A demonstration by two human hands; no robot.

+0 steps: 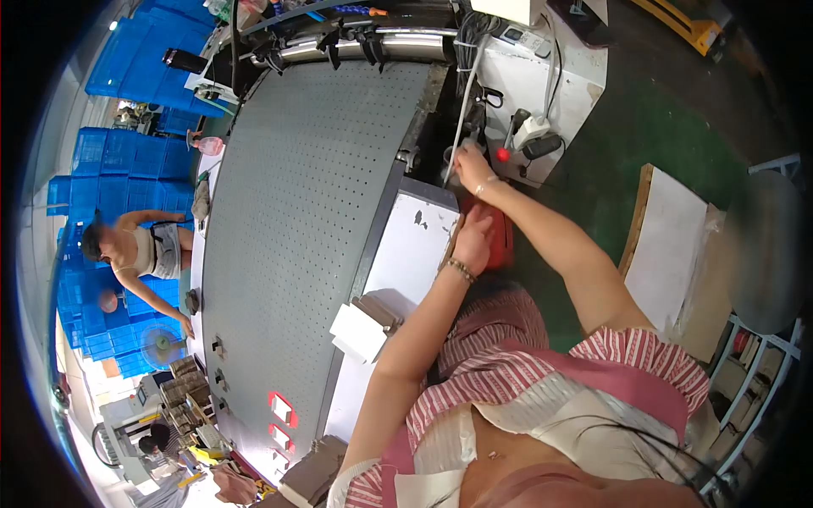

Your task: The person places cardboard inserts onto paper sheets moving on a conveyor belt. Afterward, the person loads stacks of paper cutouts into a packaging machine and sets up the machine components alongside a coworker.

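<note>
My right hand (476, 169) reaches in beside the end of the perforated machine bed. Its fingers are curled near a pale cable and a small clear item (462, 152); what they grip, if anything, is hidden. My left hand (474, 243) is lower and nearer to me, by the edge of a white ledge (412, 233). Its fingers are loosely apart with nothing visible in them. A red object (501, 241), perhaps a bin or stool, lies just behind and below it. A stack of white cards (359, 332) rests on the ledge by my left forearm.
The grey perforated bed (296, 195) carries red-and-white pieces (280, 409) at its near end. Across it a co-worker (140, 250) reaches towards its edge. A white cabinet (580, 80) with cables and plugs stands beyond my right hand. Blue crates (127, 161) are piled behind; a rack (754, 372) stands right.
</note>
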